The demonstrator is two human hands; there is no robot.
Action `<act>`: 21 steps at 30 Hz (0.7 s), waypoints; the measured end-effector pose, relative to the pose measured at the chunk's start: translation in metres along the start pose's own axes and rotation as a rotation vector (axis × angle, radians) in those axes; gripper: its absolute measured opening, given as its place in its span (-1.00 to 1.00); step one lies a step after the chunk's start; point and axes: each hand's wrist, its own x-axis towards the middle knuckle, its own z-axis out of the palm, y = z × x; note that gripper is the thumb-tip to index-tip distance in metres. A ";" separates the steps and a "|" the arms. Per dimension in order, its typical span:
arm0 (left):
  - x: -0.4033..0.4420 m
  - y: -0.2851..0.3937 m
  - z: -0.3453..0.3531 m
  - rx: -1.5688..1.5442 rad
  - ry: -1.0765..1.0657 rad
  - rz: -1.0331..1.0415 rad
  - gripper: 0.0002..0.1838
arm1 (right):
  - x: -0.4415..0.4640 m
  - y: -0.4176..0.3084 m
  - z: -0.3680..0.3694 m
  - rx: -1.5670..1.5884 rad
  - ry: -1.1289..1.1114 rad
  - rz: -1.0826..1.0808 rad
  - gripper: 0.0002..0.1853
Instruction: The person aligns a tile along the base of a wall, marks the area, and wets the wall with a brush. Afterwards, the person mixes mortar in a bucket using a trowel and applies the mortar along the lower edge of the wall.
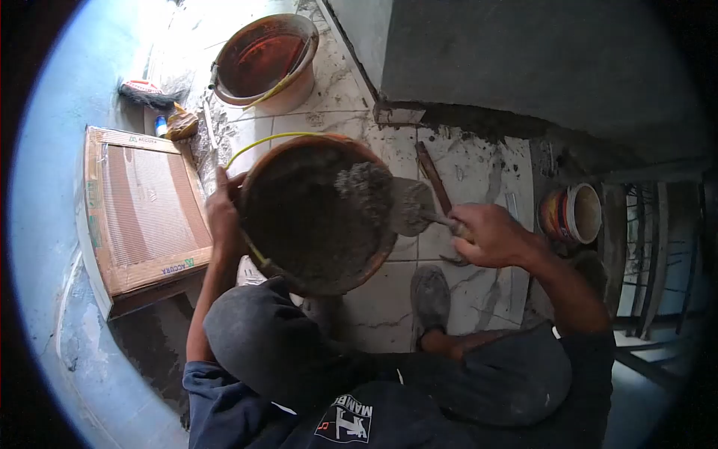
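A round bucket (318, 217) with a yellow handle holds wet grey mortar (307, 224) and is tilted near my left knee. My left hand (224, 206) grips its left rim, fingers curled round the edge. In my right hand (486, 233), closed round the handle, is a trowel (411, 207). Its blade lies over the bucket's right rim and carries a lump of mortar, with more mortar (364, 191) piled just inside the bucket.
A second bucket (265, 60) with a reddish inside stands ahead. A framed panel (157, 206) leans at the left. A wooden-handled tool (434, 176) lies on the dirty tiles (381, 299). A small paint bucket (572, 215) is at the right, below a grey wall (523, 60).
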 end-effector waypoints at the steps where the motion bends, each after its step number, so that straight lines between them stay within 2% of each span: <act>1: 0.007 -0.006 -0.007 -0.080 0.016 -0.064 -0.28 | -0.008 0.010 -0.009 -0.091 0.030 0.026 -0.65; 3: 0.006 0.001 -0.014 -0.067 -0.021 -0.076 -0.27 | -0.027 0.020 -0.033 -0.113 -0.019 0.074 -0.63; 7: 0.023 -0.027 -0.040 -0.296 -0.210 -0.169 -0.24 | -0.074 0.044 -0.080 -0.135 -0.140 0.139 -0.63; 8: 0.043 -0.059 -0.071 -0.264 -0.189 -0.137 -0.24 | -0.080 0.048 -0.099 -0.136 -0.146 0.144 -0.63; 10: 0.036 -0.062 -0.067 -0.324 -0.220 -0.149 -0.24 | -0.085 0.058 -0.133 0.053 -0.534 0.138 -0.66; 11: 0.033 -0.059 -0.065 -0.384 -0.250 -0.153 -0.24 | -0.082 0.073 -0.139 0.059 -0.546 0.140 -0.66; 13: 0.028 -0.055 -0.054 -0.390 -0.176 -0.195 -0.23 | -0.065 0.112 -0.148 0.234 -0.782 0.111 -0.63; 15: 0.034 -0.061 -0.064 -0.380 -0.252 -0.157 -0.24 | -0.022 0.172 -0.141 0.409 -0.911 0.209 -0.60; 16: 0.031 -0.055 -0.057 -0.282 -0.150 -0.158 -0.28 | 0.014 0.206 -0.134 0.375 -0.811 0.480 -0.59; 17: 0.029 -0.063 -0.066 -0.274 -0.144 -0.166 -0.28 | 0.036 0.228 -0.128 0.336 -0.698 0.751 -0.58; 19: 0.052 -0.087 -0.101 -0.488 -0.314 -0.128 -0.34 | 0.042 0.192 -0.131 0.422 -0.209 0.690 -0.56; 20: 0.063 -0.101 -0.126 -0.470 -0.440 -0.092 -0.38 | 0.032 0.198 -0.123 0.428 -0.232 0.695 -0.56; 21: 0.055 -0.099 -0.122 -0.474 -0.428 -0.100 -0.38 | 0.015 0.211 -0.118 0.060 -0.128 0.500 -0.52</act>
